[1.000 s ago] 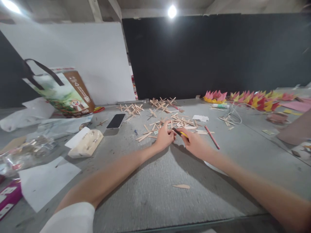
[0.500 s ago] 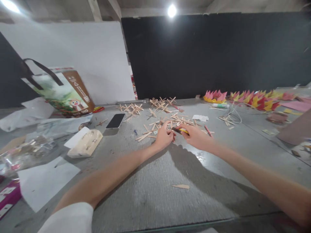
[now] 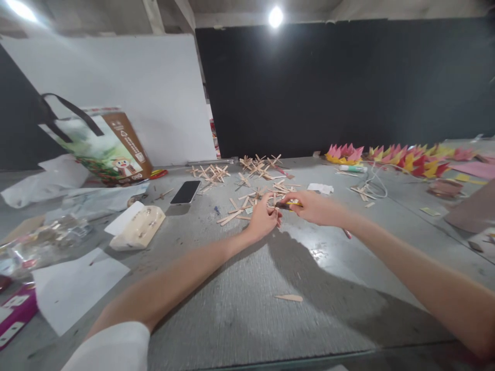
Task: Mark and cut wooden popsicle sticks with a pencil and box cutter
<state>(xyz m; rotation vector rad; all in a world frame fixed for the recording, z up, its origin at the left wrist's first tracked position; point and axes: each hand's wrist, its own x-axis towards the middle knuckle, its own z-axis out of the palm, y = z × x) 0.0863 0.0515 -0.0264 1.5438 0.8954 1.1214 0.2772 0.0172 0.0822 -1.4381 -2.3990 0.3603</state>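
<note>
Grey table [image 3: 216,330] reaches away from its near edge, and a phone [image 3: 185,192] lies flat on it. Nearest, well in front of the phone and to its right, is a pointed stick [image 3: 290,298]. In front of the phone and well to its left are a purple box [image 3: 17,315] and a sheet [image 3: 77,291]. Nearer than the phone and just left of it sits a cream block [image 3: 141,230].

Right of the phone, the left hand [image 3: 264,219] is curled; I cannot tell whether it grips anything. Farther right of the phone, the right hand [image 3: 319,207] grasps a knife [image 3: 284,206], its dark end at the left hand's fingertips. Loose sticks [image 3: 231,217] lie right of the phone, with crossed sticks [image 3: 216,174] beyond it. Behind the phone, a bag [image 3: 116,149] leans to the left, paper flowers [image 3: 406,158] sit far right, and a white panel [image 3: 135,77] and black panel [image 3: 348,87] rise last.
</note>
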